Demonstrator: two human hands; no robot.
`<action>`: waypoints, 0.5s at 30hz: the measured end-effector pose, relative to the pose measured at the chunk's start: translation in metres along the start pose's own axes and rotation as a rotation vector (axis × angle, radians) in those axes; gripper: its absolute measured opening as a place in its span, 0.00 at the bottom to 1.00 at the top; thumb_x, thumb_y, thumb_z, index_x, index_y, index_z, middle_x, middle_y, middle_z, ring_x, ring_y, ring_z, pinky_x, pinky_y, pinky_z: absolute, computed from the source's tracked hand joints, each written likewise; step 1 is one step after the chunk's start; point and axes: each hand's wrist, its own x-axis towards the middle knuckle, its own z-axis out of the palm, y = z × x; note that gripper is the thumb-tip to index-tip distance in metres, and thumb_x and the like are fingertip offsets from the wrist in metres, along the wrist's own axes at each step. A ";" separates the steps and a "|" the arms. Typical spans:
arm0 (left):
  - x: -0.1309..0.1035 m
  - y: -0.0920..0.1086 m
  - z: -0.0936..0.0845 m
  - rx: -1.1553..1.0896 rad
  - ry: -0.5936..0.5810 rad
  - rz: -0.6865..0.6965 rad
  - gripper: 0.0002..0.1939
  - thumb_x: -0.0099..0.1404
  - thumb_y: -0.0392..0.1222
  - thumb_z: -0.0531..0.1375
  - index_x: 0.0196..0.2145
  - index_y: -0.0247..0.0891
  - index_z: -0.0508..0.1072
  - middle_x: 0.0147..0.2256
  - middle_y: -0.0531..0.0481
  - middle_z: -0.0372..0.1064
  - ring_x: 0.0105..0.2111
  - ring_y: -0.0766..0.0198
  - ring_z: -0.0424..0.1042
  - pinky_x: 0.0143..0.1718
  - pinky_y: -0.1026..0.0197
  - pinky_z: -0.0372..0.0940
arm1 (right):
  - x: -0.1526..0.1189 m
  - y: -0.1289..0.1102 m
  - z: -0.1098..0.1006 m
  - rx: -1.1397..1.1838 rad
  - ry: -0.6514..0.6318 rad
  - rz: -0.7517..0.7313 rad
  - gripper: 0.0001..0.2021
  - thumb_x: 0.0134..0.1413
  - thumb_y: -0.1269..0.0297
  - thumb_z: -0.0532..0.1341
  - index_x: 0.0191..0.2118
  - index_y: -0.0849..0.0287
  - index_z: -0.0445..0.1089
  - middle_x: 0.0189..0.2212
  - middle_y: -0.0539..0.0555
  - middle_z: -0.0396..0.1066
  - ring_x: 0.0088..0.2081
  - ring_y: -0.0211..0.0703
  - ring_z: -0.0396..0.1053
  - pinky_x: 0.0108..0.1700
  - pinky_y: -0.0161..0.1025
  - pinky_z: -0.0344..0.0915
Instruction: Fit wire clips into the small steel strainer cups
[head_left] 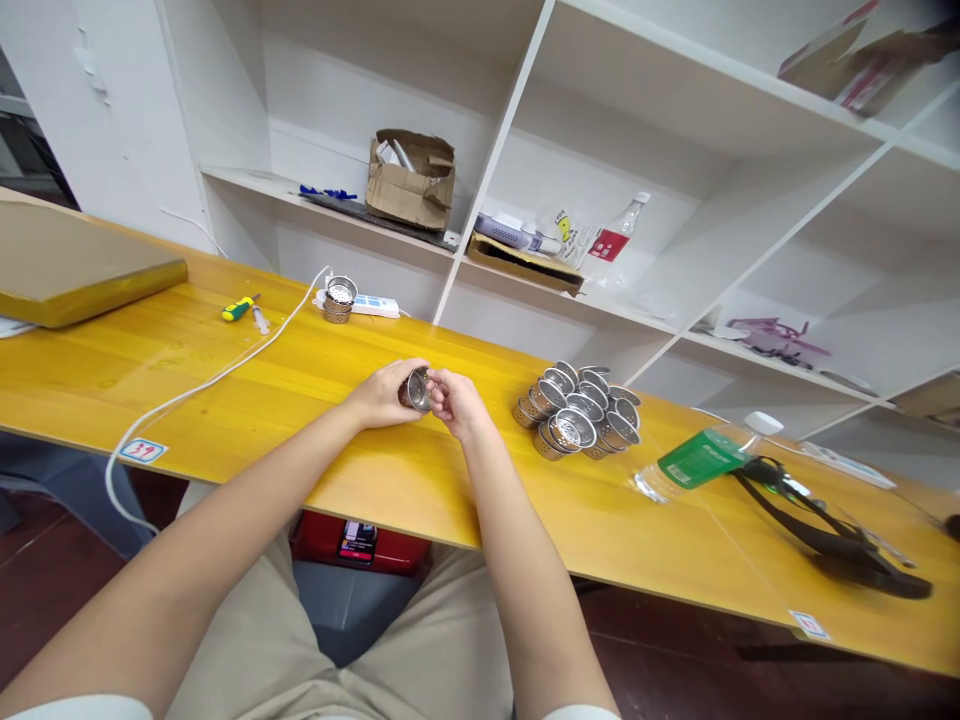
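Note:
A small perforated metal cup [417, 390] is tilted above the yellow wooden table, its mouth turned toward me. Wrapped round its left side is my left hand [388, 393], closed on it. At the cup's right rim, my right hand [454, 401] is closed with its fingers pinched; whether they grip the rim or something small is too fine to make out. To the right of my hands stand several nested stacks of similar perforated metal cups [577, 408]. Another short stack of cups [339, 298] stands at the back left.
A green-handled screwdriver [239, 308], a small syringe [259, 319] and a white cable [217, 378] lie on the left. A power strip [377, 306] is at the back. Rightward are a green-labelled bottle [701, 458] and a black strap [832, 535]. White shelves [592, 130] rise behind the table.

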 end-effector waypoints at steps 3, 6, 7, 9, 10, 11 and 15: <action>0.000 0.002 0.000 -0.026 -0.007 -0.030 0.32 0.54 0.43 0.68 0.56 0.41 0.67 0.52 0.44 0.75 0.51 0.52 0.76 0.56 0.51 0.69 | 0.000 -0.001 0.000 0.005 0.001 0.002 0.11 0.47 0.60 0.66 0.22 0.59 0.66 0.12 0.43 0.56 0.14 0.29 0.50 0.15 0.29 0.36; 0.000 0.003 0.000 -0.035 0.004 -0.044 0.33 0.53 0.44 0.68 0.57 0.41 0.67 0.51 0.44 0.75 0.50 0.52 0.76 0.55 0.52 0.70 | -0.001 -0.002 0.000 0.026 0.014 -0.004 0.12 0.45 0.60 0.67 0.22 0.60 0.67 0.12 0.42 0.57 0.14 0.28 0.51 0.15 0.29 0.36; 0.000 0.004 0.000 -0.032 0.008 -0.051 0.34 0.53 0.44 0.68 0.57 0.41 0.67 0.51 0.44 0.75 0.50 0.53 0.76 0.55 0.52 0.70 | -0.002 -0.003 0.000 0.028 0.014 -0.004 0.12 0.45 0.60 0.68 0.22 0.60 0.67 0.13 0.42 0.57 0.14 0.28 0.51 0.15 0.29 0.37; 0.000 0.004 0.000 -0.028 0.011 -0.053 0.34 0.52 0.43 0.68 0.57 0.41 0.67 0.52 0.45 0.75 0.50 0.54 0.76 0.54 0.53 0.70 | -0.002 -0.004 0.000 0.025 0.008 0.005 0.11 0.45 0.60 0.68 0.23 0.60 0.67 0.13 0.43 0.57 0.14 0.28 0.52 0.16 0.29 0.37; 0.000 0.003 0.000 -0.028 0.010 -0.046 0.34 0.52 0.43 0.68 0.57 0.41 0.67 0.51 0.46 0.75 0.49 0.54 0.77 0.54 0.54 0.70 | -0.002 -0.004 0.000 0.022 0.006 0.013 0.11 0.45 0.61 0.67 0.22 0.60 0.67 0.12 0.43 0.56 0.14 0.28 0.51 0.16 0.29 0.37; 0.000 0.003 0.001 -0.028 0.006 -0.038 0.34 0.53 0.43 0.68 0.57 0.41 0.67 0.51 0.46 0.75 0.49 0.55 0.77 0.54 0.55 0.70 | -0.002 -0.004 0.000 0.019 0.007 0.020 0.11 0.45 0.61 0.67 0.22 0.61 0.67 0.12 0.43 0.56 0.14 0.28 0.51 0.16 0.29 0.36; 0.000 0.003 0.002 -0.017 0.002 -0.032 0.33 0.53 0.43 0.68 0.57 0.40 0.67 0.51 0.45 0.76 0.50 0.55 0.77 0.55 0.55 0.70 | -0.001 -0.004 0.000 0.031 0.020 0.026 0.10 0.46 0.62 0.66 0.22 0.61 0.67 0.12 0.42 0.56 0.14 0.27 0.50 0.16 0.29 0.36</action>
